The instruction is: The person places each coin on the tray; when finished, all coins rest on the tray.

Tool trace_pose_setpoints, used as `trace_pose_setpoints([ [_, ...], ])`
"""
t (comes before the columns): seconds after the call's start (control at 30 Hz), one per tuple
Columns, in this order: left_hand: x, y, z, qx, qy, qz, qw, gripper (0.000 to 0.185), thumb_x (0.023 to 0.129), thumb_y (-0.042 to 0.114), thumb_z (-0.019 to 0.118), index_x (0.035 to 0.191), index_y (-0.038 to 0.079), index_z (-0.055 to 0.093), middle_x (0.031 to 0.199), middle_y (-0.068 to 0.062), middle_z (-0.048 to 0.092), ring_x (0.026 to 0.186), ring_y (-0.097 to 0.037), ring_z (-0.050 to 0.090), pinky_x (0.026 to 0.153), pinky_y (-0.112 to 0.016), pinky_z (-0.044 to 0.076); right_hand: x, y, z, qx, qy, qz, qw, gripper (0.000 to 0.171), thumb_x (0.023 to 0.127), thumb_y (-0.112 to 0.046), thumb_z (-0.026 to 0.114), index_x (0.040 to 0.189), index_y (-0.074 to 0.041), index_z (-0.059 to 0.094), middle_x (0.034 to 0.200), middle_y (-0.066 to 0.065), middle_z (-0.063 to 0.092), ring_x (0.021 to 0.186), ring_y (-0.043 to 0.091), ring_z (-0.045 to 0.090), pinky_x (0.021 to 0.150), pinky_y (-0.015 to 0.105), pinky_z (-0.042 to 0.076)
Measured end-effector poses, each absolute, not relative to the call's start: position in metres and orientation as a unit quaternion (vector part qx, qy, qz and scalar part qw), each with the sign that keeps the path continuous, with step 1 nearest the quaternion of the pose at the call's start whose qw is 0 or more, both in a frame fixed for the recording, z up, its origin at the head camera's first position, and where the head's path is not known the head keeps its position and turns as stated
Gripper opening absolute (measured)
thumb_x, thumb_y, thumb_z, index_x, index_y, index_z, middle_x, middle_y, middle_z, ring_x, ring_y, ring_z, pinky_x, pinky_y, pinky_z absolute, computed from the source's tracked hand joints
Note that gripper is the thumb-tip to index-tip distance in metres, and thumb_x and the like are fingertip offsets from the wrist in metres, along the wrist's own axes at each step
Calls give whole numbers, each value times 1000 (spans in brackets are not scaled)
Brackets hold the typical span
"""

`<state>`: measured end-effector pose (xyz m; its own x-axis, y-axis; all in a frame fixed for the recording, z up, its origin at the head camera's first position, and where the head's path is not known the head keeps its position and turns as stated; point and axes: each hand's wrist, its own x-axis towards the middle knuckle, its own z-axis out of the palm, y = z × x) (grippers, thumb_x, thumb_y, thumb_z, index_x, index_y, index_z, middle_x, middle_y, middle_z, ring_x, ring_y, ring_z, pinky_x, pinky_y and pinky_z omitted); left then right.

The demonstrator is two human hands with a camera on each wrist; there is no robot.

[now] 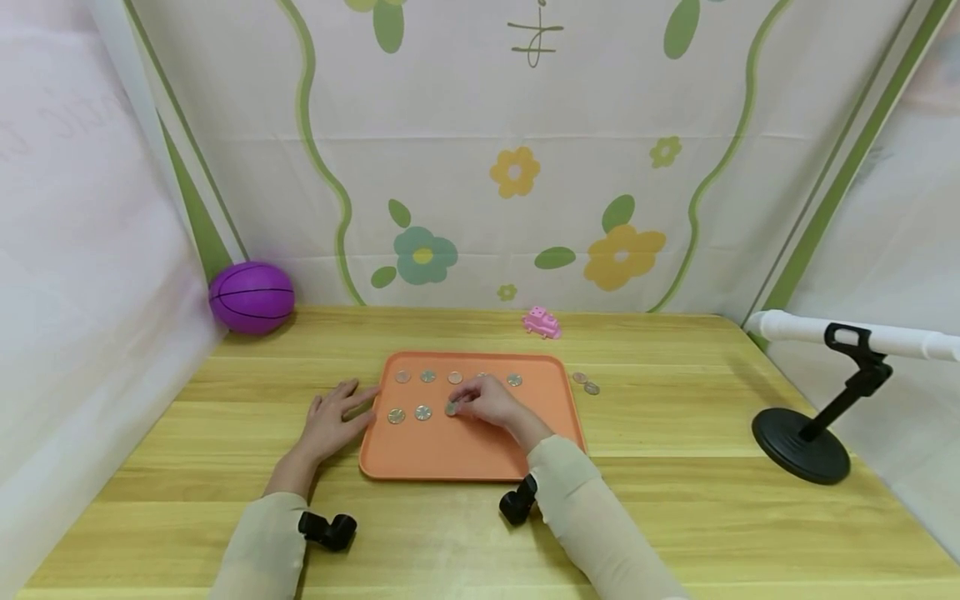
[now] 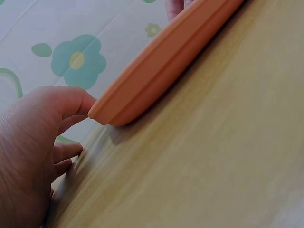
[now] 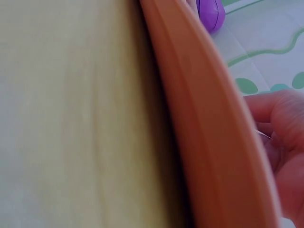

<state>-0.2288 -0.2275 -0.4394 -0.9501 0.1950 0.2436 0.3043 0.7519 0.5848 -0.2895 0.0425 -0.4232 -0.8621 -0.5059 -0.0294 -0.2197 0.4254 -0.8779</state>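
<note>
My right hand [image 1: 491, 403] sits over the middle of the orange tray [image 1: 450, 454], and its fingers are drawn together at the tips, pinching a small round coin [image 1: 451, 408] that lies flat on the tray floor. That coin is third in the nearer row, just right of two more coins [image 1: 409, 413] lying side by side. A farther row of coins [image 1: 428, 377] runs along the back of the tray; my knuckles hide part of it. Two loose coins [image 1: 586, 383] lie on the table [image 1: 712, 517] just beyond the tray's right rim.

My left hand [image 1: 335, 417] rests palm down on the table at the tray's left edge, fingers straight and slightly spread, the tips touching the rim. In the left wrist view the thumb [image 2: 66, 102] meets the tray's rounded corner.

The tray is smooth matte plastic, a rectangle with rounded corners and a low raised lip. The coins are thin silvery discs with a dull shine. The table is pale wood with long straight grain. A purple ball [image 1: 251, 297] with black seams sits in the far left corner, and a small pink toy [image 1: 542, 322] stands near the flowered cloth backdrop [image 1: 525, 167]. On the right stands a black stand [image 1: 806, 442] with a round base, holding a white tube [image 1: 795, 327].
</note>
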Motion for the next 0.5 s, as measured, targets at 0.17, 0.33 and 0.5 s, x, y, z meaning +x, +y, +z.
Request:
trace_pose_setpoints([
  [0.17,-228,-227,-439,-134,-932,-326,84,43,84,27,54,123,9,51,131,-27,30,121,-42,17,92,-59,1,-289,44,-422,-245,832,-478,140,15,77,0,62,91,-2,67,76,6,60,54,15,47,48,24,40],
  [0.33,-228,-227,-438,-133,-932,-327,82,43,84,27,54,122,9,51,130,-27,30,121,-42,17,92,-59,2,-291,60,-417,-253,820,-494,138,20,79,-4,60,98,1,64,82,8,59,62,21,50,52,29,43],
  [0.5,-228,-227,-439,-134,-932,-325,84,43,84,28,54,122,9,51,131,-27,30,121,-42,17,92,-59,2,-297,95,-403,-226,828,-503,103,24,80,-8,61,101,4,62,84,8,60,69,17,51,61,30,44],
])
